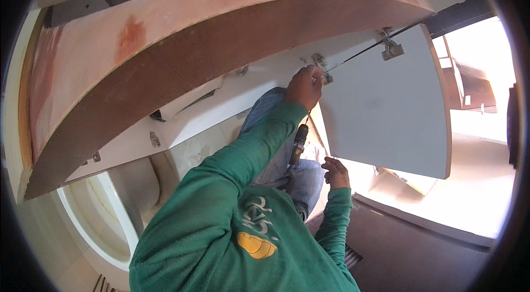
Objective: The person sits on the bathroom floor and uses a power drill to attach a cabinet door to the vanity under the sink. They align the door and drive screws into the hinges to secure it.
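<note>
My left hand (305, 86) reaches up to the top edge of a white cabinet door (386, 109), its fingers closed beside a metal hinge (328, 78). Whatever lies between those fingertips is hidden. Lower down, my right hand (335, 174) is near the door's bottom edge with fingers bent and pinched together; what they hold, if anything, is too small to name. Below my left wrist, a black-and-yellow power driver (298, 145) with a thin bit points upward beside my jeans, apart from both hands. Another hinge (392, 49) shows at the door's far corner.
A curved wooden apron (182, 51) with reddish patches runs overhead above white cabinet panels (259, 79). At lower left stands a white ceramic fixture (118, 220). A dark brown panel (397, 248) lies at lower right, and bright light enters past the door.
</note>
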The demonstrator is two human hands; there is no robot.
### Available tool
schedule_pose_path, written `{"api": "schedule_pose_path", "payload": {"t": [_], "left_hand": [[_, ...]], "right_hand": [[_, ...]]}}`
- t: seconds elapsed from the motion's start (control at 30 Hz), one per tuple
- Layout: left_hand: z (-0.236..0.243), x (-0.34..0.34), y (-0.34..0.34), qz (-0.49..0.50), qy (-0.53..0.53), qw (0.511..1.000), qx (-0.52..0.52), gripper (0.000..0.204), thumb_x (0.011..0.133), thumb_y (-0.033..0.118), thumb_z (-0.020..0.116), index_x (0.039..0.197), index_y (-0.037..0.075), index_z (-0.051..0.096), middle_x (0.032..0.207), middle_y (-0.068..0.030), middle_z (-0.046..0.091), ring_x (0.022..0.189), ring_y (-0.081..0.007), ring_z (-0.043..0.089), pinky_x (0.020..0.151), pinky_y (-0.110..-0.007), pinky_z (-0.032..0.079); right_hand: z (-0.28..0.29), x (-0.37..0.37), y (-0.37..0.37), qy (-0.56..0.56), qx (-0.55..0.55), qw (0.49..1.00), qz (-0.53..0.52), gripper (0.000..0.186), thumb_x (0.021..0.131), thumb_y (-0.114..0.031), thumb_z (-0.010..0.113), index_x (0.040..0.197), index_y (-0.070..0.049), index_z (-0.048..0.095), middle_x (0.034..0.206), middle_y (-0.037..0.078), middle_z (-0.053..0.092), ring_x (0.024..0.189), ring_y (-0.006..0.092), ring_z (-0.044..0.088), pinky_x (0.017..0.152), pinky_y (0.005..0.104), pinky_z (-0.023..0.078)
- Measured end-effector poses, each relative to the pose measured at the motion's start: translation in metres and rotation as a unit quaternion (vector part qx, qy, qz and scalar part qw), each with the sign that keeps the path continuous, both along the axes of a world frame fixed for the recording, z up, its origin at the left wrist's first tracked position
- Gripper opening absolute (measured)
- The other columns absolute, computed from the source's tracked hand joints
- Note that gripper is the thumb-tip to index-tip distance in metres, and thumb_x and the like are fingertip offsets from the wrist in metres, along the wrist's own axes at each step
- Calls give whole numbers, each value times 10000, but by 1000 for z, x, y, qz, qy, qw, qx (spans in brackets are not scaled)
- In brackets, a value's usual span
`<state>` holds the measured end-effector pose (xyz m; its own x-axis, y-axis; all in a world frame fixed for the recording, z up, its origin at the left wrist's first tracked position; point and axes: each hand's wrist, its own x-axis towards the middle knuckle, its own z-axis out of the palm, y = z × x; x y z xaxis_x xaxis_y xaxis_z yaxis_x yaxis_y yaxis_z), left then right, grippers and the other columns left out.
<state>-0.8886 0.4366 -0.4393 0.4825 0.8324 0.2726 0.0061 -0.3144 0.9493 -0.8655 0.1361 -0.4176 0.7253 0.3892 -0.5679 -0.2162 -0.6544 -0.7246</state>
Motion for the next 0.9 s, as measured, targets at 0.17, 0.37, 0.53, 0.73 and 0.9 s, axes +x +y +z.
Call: {"api": "schedule_pose_path", "payload": {"t": [0.17, 0.37, 0.53, 0.73, 0.9], "left_hand": [[17, 52, 4, 9, 40, 997, 57, 250, 921, 164, 706, 1148, 77, 650, 1117, -147, 683, 1030, -356, 676, 875, -469, 549], [5, 87, 27, -62, 126, 988, 64, 212, 979, 217, 618, 1147, 88, 629, 1111, -114, 672, 1029, -333, 665, 901, -477, 534], [10, 75, 27, -18, 139, 980, 143, 183, 993, 209, 562, 1079, 67, 639, 1096, -112, 673, 1015, -346, 662, 895, -481, 532], [42, 14, -12, 42, -30, 999, -3, 159, 994, 179, 597, 1103, 68, 632, 1040, -131, 659, 891, -279, 675, 772, -388, 566], [52, -55, -83, -117, -81, 963, -229, 297, 1006, 222, 651, 1219, 17, 624, 971, -70, 653, 769, -115, 640, 591, -259, 552]], "right_hand": [[-14, 7, -3, -50, 4, 998, -30, 352, 959, -192, 643, 1244, 13, 669, 937, 86, 719, 576, 86, 505, 508, 246, 405], [-13, 18, -13, -73, 5, 997, -40, 334, 963, -204, 658, 1219, 10, 680, 918, 59, 707, 580, 71, 499, 500, 245, 394], [-16, 16, -5, -101, 14, 995, -25, 348, 968, -227, 663, 1224, 8, 680, 919, 58, 706, 581, 73, 490, 505, 243, 391], [3, 4, 25, -124, 69, 990, -9, 369, 975, -262, 665, 1230, 4, 674, 944, 56, 707, 656, 81, 510, 578, 248, 422], [62, -14, 70, -153, 178, 972, -22, 286, 980, -236, 673, 1146, -3, 674, 934, 15, 671, 749, 84, 538, 654, 246, 438]]}}
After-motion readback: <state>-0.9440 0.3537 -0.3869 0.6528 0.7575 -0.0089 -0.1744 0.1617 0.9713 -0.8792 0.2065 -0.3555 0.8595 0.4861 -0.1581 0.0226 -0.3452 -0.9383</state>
